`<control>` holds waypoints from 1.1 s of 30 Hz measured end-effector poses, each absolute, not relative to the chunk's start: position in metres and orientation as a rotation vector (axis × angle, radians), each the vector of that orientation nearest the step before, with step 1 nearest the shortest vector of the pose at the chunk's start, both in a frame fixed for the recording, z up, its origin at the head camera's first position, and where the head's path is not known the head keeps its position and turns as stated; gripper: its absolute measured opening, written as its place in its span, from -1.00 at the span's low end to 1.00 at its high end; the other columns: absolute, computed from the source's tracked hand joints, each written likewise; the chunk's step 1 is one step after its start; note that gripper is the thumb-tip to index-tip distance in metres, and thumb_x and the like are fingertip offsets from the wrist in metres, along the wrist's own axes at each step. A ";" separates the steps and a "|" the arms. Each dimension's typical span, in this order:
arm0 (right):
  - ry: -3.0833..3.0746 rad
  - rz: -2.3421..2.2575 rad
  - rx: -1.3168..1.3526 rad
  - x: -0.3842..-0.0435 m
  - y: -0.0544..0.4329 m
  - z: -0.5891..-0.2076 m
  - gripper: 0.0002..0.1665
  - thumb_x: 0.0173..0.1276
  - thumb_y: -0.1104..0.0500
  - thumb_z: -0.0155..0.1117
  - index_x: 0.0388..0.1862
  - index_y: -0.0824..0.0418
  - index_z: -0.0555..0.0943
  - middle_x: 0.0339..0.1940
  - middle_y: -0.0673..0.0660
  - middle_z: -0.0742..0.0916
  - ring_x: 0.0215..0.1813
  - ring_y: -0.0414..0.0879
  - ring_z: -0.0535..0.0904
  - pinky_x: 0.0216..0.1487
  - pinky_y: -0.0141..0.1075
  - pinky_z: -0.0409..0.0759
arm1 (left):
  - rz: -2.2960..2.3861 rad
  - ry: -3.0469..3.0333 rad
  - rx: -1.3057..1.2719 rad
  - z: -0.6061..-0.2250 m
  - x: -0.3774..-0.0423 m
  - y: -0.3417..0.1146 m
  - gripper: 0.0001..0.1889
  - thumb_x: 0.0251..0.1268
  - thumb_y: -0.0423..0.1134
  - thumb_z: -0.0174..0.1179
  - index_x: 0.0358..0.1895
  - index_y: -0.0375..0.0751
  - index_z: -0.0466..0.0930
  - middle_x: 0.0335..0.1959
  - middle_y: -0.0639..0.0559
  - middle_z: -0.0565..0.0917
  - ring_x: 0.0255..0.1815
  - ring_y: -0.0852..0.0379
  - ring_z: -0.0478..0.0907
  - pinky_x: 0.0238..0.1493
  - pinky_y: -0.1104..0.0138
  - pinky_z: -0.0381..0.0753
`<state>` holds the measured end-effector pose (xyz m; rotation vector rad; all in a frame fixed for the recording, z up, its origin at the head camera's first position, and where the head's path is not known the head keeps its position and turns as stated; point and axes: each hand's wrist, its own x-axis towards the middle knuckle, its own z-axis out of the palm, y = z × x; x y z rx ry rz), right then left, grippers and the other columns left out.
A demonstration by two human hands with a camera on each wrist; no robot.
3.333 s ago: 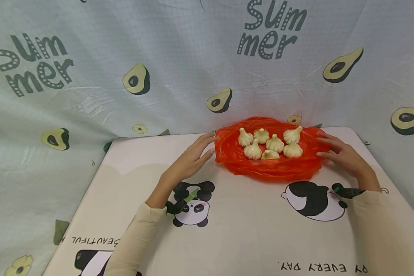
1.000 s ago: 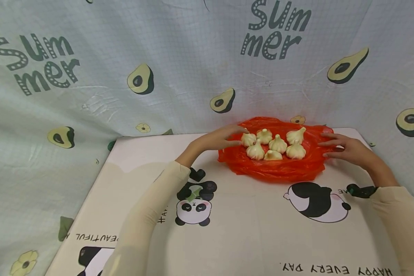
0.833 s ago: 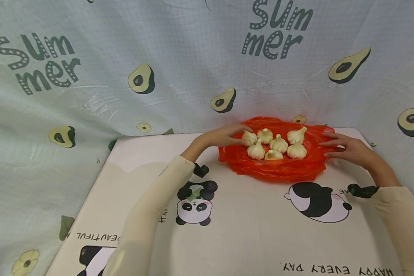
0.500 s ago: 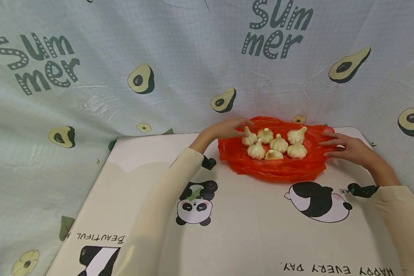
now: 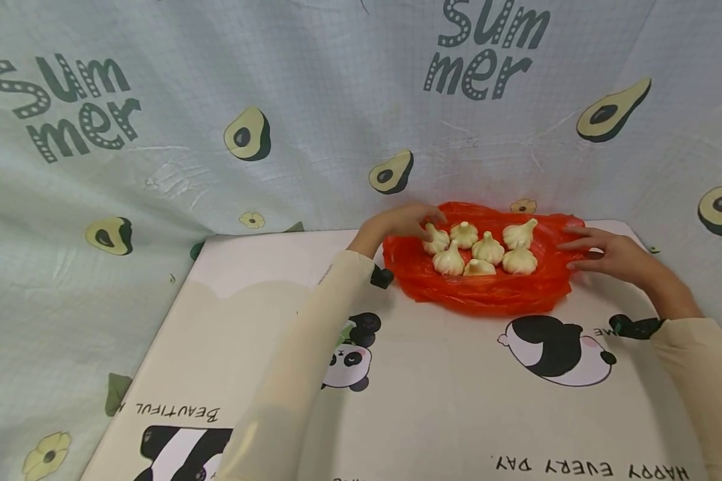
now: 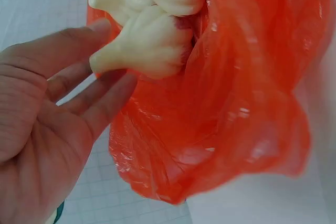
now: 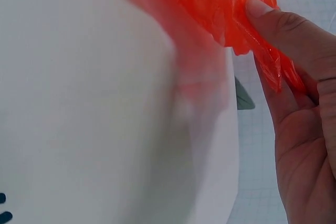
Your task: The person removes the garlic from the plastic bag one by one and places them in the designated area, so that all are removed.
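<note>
Several cream-coloured garlic bulbs (image 5: pixel 488 248) sit in a spread red plastic bag (image 5: pixel 481 297) at the far side of the table. My left hand (image 5: pixel 406 220) reaches over the bag's left end to the leftmost rear garlic bulb (image 6: pixel 152 45). In the left wrist view that bulb's neck lies between the thumb and the loosely extended fingers (image 6: pixel 113 98), with a gap showing below the thumb. At the bag's right end, my right hand (image 5: pixel 616 257) holds the edge of the red plastic, a fold of it running between thumb (image 7: pixel 283 24) and fingers in the right wrist view.
A pale cloth printed with avocados (image 5: pixel 391 172) hangs right behind the table and the bag. The white table (image 5: pixel 433 401) carries panda drawings and lettering on its surface. Dark straps are on both wrists.
My left hand has left the bag's left edge, moving right and farther back to the leftmost garlic bulb. The right hand stays at the bag's right end, and the bulbs keep their places.
</note>
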<state>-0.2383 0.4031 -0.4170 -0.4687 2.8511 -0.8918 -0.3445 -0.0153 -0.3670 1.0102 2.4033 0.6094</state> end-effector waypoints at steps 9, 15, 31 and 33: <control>2.858 -0.825 -0.468 -0.240 0.399 -0.416 -0.46 0.30 0.19 0.49 0.22 0.34 0.64 0.50 0.43 0.38 0.43 0.45 0.24 -0.07 -0.60 0.50 | 0.828 2.403 0.896 -0.383 -0.349 -0.020 -0.69 0.48 -0.34 0.21 0.22 -0.25 0.64 0.14 -0.05 0.68 0.15 0.05 0.55 0.22 0.36 0.53; 2.857 -0.824 -0.444 -0.239 0.398 -0.416 -0.43 0.28 0.17 0.51 0.24 0.34 0.63 0.51 0.42 0.37 0.44 0.46 0.24 0.02 -0.41 0.65 | 1.085 2.404 0.808 -0.403 -0.350 -0.022 -0.73 0.42 -0.24 0.30 0.10 -0.19 0.75 -0.01 -0.02 0.76 -0.05 0.14 0.57 0.03 0.43 0.56; 2.832 -0.799 -0.402 -0.242 0.394 -0.418 -0.41 0.34 0.13 0.47 0.27 0.37 0.59 0.52 0.47 0.32 0.47 0.51 0.15 0.21 0.36 0.45 | 1.351 2.178 0.757 -0.428 -0.341 -0.014 -0.72 0.53 -0.20 0.16 0.19 -0.14 0.60 0.22 0.01 0.49 0.15 0.08 0.46 0.26 0.28 0.50; 2.827 -0.805 -0.397 -0.242 0.394 -0.418 -0.42 0.34 0.13 0.46 0.27 0.36 0.60 0.52 0.46 0.31 0.47 0.51 0.15 0.20 0.35 0.46 | 1.389 2.130 0.753 -0.427 -0.342 -0.014 -0.72 0.54 -0.21 0.13 0.19 -0.17 0.58 0.22 0.00 0.48 0.13 0.07 0.49 0.21 0.27 0.57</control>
